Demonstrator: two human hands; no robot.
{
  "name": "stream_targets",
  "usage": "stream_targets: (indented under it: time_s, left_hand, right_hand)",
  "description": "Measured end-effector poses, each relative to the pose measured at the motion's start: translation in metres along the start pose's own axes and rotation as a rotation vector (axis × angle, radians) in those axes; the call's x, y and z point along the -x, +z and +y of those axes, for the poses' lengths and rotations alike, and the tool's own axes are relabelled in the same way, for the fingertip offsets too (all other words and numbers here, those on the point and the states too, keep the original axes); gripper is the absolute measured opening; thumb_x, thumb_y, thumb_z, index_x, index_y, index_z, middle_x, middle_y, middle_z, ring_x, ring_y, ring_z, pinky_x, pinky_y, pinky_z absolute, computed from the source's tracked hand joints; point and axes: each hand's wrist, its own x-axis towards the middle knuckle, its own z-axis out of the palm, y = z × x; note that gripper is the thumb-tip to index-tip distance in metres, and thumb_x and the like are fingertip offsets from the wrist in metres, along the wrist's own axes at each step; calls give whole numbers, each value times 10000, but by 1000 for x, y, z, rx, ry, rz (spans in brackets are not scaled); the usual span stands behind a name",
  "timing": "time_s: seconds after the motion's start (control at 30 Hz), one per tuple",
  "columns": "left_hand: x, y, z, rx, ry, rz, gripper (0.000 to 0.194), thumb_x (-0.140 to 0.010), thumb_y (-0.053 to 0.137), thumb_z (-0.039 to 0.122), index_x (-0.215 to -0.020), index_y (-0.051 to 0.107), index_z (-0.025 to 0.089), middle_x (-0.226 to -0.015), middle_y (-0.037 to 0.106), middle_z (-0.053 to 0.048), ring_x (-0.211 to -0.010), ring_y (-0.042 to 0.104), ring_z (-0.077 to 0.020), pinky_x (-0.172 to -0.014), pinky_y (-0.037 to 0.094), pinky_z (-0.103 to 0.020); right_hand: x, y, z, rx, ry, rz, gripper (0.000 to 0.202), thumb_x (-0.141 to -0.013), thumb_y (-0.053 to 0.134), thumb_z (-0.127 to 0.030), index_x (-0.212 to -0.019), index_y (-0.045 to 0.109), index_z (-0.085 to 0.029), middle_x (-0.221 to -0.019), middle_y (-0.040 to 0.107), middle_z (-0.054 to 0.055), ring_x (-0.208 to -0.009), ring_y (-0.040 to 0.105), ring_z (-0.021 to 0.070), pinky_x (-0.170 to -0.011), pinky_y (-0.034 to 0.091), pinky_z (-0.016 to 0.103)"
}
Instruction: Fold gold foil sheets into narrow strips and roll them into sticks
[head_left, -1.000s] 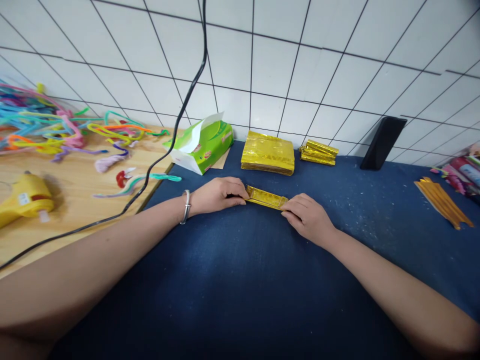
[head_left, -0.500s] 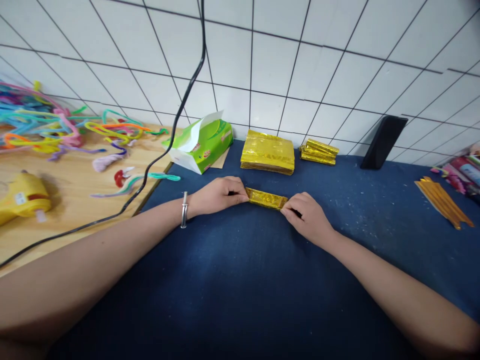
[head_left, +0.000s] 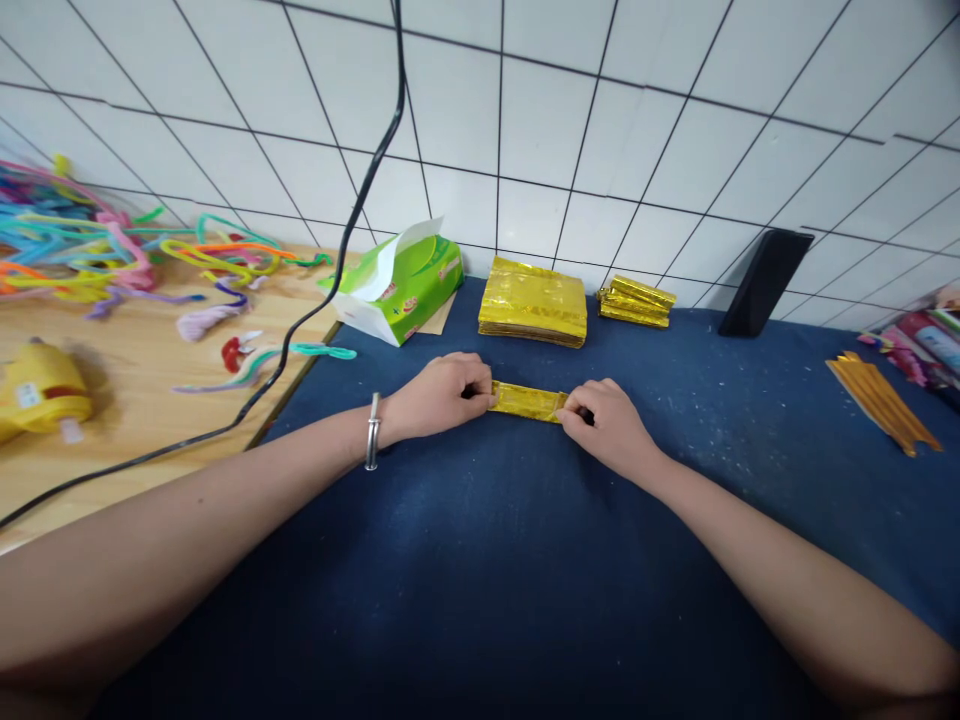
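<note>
A narrow folded strip of gold foil paper lies over the dark blue table surface, stretched between my two hands. My left hand pinches its left end, fingers curled and closed. At the other end, my right hand grips the strip between thumb and fingers. Just behind it sits a thick stack of gold foil paper sheets. To the right of that stack is a small pile of narrow folded gold strips.
A green tissue pack stands behind my left hand. A black cable hangs across the left side. Colourful pipe cleaners and a yellow glue gun lie on the wooden board. A black phone leans on the tiled wall; more gold strips lie right.
Both hands keep hold of the gold strip. Its face looks flatter and less curled, and the hands have shifted slightly. The view has moved a little.
</note>
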Motion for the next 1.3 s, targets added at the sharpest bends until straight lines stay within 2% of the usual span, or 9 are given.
stream_targets:
  time_s: [0.17, 0.57, 0.8, 1.0, 1.1, 1.2, 1.3]
  left_hand:
    - [-1, 1, 0, -36, 22, 11, 114, -786, 529, 231, -707, 566, 156, -708, 529, -4, -693, 482, -118, -672, 373, -244]
    - [-1, -2, 1, -66, 8, -77, 101, -772, 537, 253, -724, 560, 168, -752, 534, -10, -769, 476, -148, -719, 361, -276]
    - [0, -1, 3, -62, -18, -81, 104, -773, 529, 254, -724, 549, 164, -767, 527, -13, -778, 472, -150, -725, 360, -282]
    - [2, -2, 3, 26, -3, -50, 41, -776, 534, 210, -795, 552, 177, -783, 542, -2, -741, 486, -129, -672, 367, -249]
    - [5, -2, 8, 9, 57, -30, 121, -793, 501, 154, -883, 576, 188, -871, 561, -20, -791, 512, -135, -696, 383, -256]
    - [8, -1, 18, -116, 143, -30, 268, -813, 440, 83, -984, 598, 214, -952, 574, -41, -874, 519, -160, -753, 383, -292]
    - [12, -1, 28, -239, 199, -70, 332, -814, 415, 44, -1014, 610, 224, -970, 582, -49, -905, 512, -170, -784, 383, -311]
  right_hand:
    - [-1, 2, 3, 32, -12, -6, 155, -784, 539, -226, -636, 504, -197, -637, 524, -6, -643, 444, 140, -665, 311, 292]
    - [-1, 2, 5, 33, -30, -29, 140, -751, 558, -219, -633, 486, -195, -647, 517, -15, -642, 430, 134, -660, 303, 281]
    - [-1, 1, 5, 21, -3, -47, 125, -741, 559, -210, -633, 497, -198, -643, 518, -14, -650, 434, 138, -647, 302, 276]
    - [0, 1, 7, -13, -11, -34, 120, -746, 575, -221, -655, 499, -201, -645, 526, -17, -644, 443, 137, -644, 305, 278]
    - [1, 0, 7, -43, 2, -36, 100, -752, 586, -228, -694, 508, -205, -650, 540, -21, -648, 453, 139, -641, 309, 279]
    - [2, -1, 5, -63, 20, -32, 84, -757, 592, -226, -737, 512, -210, -672, 560, -21, -668, 463, 145, -642, 315, 280]
    - [3, -1, 3, -52, -2, -5, 66, -772, 581, -212, -766, 515, -211, -716, 572, -13, -701, 470, 153, -665, 323, 290]
